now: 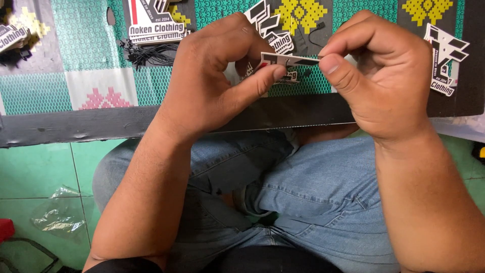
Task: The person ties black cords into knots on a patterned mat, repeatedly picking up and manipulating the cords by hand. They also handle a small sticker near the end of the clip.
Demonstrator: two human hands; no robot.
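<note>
My left hand [217, 76] and my right hand [389, 76] both pinch one flat cardboard clothing tag [290, 59], black, white and red, held edge-on between them above a low board. The left thumb and fingers grip its left end; the right thumb and forefinger grip its right end. A thin black string [308, 30] lies on the mat just behind the tag.
More shaped tags lie on the green, yellow and pink patterned mat [101, 65]: a stack [154, 28] at the back left, one [447, 58] at the right. A bundle of black strings [146, 53] lies by the stack. A crumpled clear plastic bag [60, 215] rests on the green tiled floor.
</note>
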